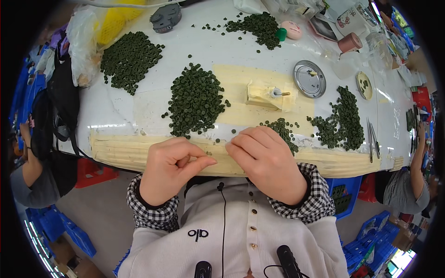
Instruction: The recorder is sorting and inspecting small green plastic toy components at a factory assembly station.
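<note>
Black devices [288,262] show below hands [169,170] [273,164] near green discs [194,102].

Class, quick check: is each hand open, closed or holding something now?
Left hand: partly curled; whether it pinches anything cannot be told.
Right hand: curled, back showing; any hold cannot be told.

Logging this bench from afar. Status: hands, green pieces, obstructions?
Left hand and right hand curled, apart; any grip unclear. Green pieces heaped beyond hands. Taped block beyond right hand, not between hands.
</note>
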The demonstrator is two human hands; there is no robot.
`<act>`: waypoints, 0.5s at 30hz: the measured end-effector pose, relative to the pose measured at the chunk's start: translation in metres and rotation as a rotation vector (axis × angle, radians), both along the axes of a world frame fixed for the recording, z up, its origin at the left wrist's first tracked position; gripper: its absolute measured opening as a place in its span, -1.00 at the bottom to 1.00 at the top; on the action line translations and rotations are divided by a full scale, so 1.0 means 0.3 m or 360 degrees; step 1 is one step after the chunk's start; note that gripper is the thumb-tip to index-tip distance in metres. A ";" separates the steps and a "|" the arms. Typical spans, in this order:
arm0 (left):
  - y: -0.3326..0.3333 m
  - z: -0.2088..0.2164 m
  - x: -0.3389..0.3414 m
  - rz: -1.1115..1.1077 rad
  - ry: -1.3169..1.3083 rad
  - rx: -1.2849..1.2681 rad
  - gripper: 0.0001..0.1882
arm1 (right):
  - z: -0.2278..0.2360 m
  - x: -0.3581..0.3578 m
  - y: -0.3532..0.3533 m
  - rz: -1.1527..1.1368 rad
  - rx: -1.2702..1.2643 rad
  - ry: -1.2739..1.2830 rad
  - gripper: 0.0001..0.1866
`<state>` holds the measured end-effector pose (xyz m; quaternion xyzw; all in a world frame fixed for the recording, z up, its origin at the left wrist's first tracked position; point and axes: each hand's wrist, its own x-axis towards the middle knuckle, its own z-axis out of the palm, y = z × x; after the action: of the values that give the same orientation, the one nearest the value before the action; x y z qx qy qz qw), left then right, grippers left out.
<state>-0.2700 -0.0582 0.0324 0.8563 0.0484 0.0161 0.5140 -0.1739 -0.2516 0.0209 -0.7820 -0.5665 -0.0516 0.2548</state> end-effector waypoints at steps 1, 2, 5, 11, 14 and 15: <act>-0.025 -0.001 0.007 0.0004 -0.0001 0.0102 -0.91 | 0.002 -0.005 0.014 0.0019 -0.0028 -0.0029 -0.75; -0.045 -0.005 0.013 0.0008 -0.0002 0.0204 -0.91 | 0.003 -0.008 0.026 0.0019 -0.0041 -0.0011 -0.73; -0.064 -0.027 0.033 0.0043 -0.0145 0.0421 -0.92 | -0.001 -0.009 0.056 0.0019 -0.0043 0.0007 -0.68; -0.070 -0.055 0.058 0.0273 -0.0316 0.0587 -0.92 | -0.017 0.012 0.080 -0.0057 0.0071 -0.0044 -0.69; -0.052 -0.057 0.050 0.0352 -0.0315 0.0394 -0.94 | 0.012 0.026 0.050 -0.0162 0.0191 0.0043 -0.72; -0.043 -0.054 0.047 0.0361 -0.0285 0.0289 -0.94 | 0.018 0.036 0.024 -0.0204 0.0233 0.0061 -0.72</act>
<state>-0.2560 -0.0711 0.0163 0.8834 0.0971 0.1545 0.4316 -0.1633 -0.2443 0.0262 -0.7968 -0.5050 -0.0942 0.3181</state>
